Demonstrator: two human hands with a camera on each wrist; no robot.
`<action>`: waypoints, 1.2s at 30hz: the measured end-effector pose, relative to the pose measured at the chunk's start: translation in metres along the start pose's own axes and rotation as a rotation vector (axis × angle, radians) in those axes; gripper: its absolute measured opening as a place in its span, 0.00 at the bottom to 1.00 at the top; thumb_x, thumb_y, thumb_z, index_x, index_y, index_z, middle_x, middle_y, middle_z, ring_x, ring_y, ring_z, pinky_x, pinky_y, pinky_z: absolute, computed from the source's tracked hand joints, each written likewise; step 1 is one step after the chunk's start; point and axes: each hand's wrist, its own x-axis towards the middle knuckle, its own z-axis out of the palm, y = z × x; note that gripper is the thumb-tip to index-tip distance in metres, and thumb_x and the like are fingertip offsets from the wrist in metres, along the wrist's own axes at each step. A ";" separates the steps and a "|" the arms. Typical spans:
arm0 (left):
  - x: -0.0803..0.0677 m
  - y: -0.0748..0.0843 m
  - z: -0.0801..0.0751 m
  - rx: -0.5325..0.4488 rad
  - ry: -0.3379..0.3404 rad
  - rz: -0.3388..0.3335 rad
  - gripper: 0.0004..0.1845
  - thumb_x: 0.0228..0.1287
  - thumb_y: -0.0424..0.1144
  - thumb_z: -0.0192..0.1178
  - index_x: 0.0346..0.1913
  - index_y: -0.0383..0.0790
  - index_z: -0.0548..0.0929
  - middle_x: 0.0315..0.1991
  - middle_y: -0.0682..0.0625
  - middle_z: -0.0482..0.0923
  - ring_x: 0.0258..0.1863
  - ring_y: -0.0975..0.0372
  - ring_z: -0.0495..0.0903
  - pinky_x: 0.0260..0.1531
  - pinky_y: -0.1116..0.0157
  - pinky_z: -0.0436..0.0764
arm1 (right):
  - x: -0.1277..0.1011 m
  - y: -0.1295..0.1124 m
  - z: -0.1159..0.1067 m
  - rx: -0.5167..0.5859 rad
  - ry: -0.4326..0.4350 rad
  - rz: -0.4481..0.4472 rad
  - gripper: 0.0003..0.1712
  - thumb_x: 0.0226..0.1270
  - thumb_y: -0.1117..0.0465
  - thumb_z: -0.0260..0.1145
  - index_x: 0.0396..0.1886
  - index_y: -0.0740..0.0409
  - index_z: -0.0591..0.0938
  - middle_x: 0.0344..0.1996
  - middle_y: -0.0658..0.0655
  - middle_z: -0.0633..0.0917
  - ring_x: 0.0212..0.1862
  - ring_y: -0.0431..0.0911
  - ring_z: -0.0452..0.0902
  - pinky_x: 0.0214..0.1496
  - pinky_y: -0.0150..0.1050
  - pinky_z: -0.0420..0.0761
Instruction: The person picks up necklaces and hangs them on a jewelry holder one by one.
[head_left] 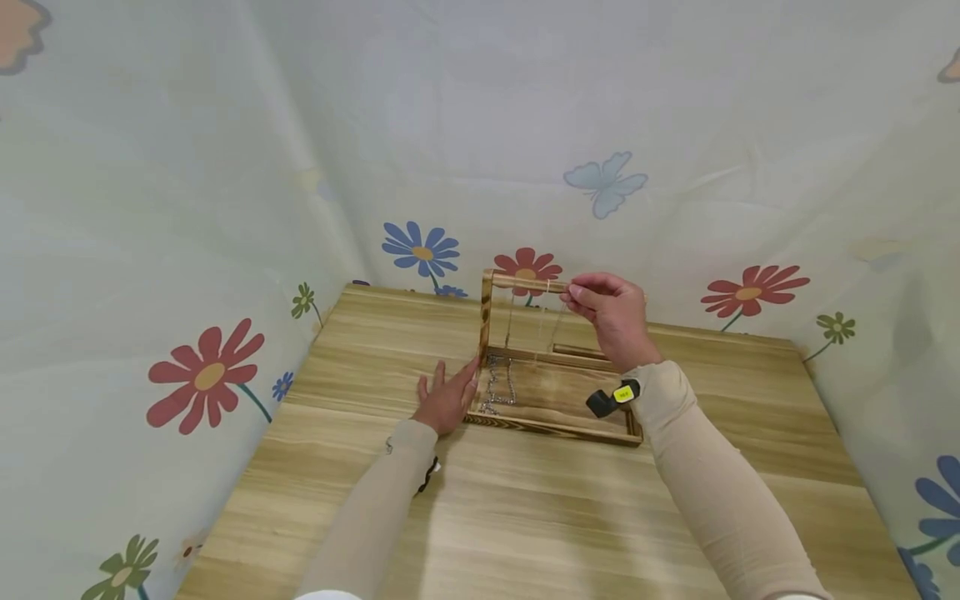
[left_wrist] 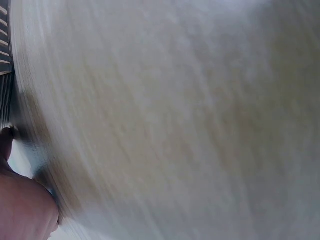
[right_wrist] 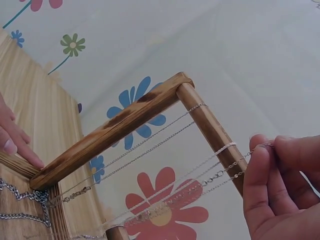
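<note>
A wooden jewelry stand (head_left: 486, 321), with a tray base and a crossbar on top, sits on the table. My right hand (head_left: 613, 317) is at the bar's right part, where thumb and index finger pinch a thin silver chain necklace (right_wrist: 239, 162) that passes over the bar. Further along the bar hang other silver chains (right_wrist: 156, 135). More chain (head_left: 492, 387) lies in the left of the tray. With fingers extended, my left hand (head_left: 447, 400) touches the stand's left side near the foot of the post.
The wood-grain table (head_left: 525, 517) reaches back to a pale fabric wall (head_left: 480, 125) printed with flowers and a butterfly. A black wrist camera (head_left: 603, 403) on the right wrist hangs over the tray's right side.
</note>
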 end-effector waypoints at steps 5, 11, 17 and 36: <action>-0.002 0.001 -0.002 -0.007 0.015 0.016 0.28 0.81 0.56 0.32 0.79 0.64 0.47 0.77 0.60 0.55 0.78 0.44 0.34 0.70 0.37 0.29 | -0.002 -0.001 -0.001 -0.006 0.053 -0.033 0.09 0.61 0.78 0.67 0.42 0.77 0.82 0.31 0.60 0.87 0.32 0.48 0.88 0.37 0.36 0.87; -0.003 0.002 -0.003 0.005 0.008 0.007 0.28 0.81 0.57 0.30 0.80 0.65 0.46 0.77 0.61 0.53 0.78 0.45 0.33 0.70 0.37 0.29 | -0.002 -0.004 -0.005 0.005 0.074 -0.063 0.13 0.60 0.79 0.67 0.45 0.79 0.80 0.34 0.61 0.87 0.33 0.48 0.88 0.38 0.36 0.87; -0.005 0.003 -0.004 -0.007 0.025 0.016 0.28 0.81 0.56 0.31 0.80 0.63 0.48 0.77 0.59 0.55 0.78 0.44 0.34 0.70 0.37 0.30 | -0.003 -0.008 -0.012 0.034 0.086 -0.088 0.11 0.60 0.78 0.68 0.43 0.74 0.83 0.37 0.62 0.88 0.34 0.48 0.88 0.37 0.35 0.86; -0.002 -0.002 0.004 -0.006 0.036 0.023 0.28 0.81 0.58 0.29 0.79 0.65 0.47 0.77 0.61 0.54 0.78 0.45 0.34 0.70 0.37 0.29 | -0.010 -0.027 -0.041 0.132 0.140 -0.074 0.14 0.60 0.78 0.68 0.47 0.75 0.83 0.40 0.62 0.88 0.35 0.49 0.88 0.38 0.35 0.86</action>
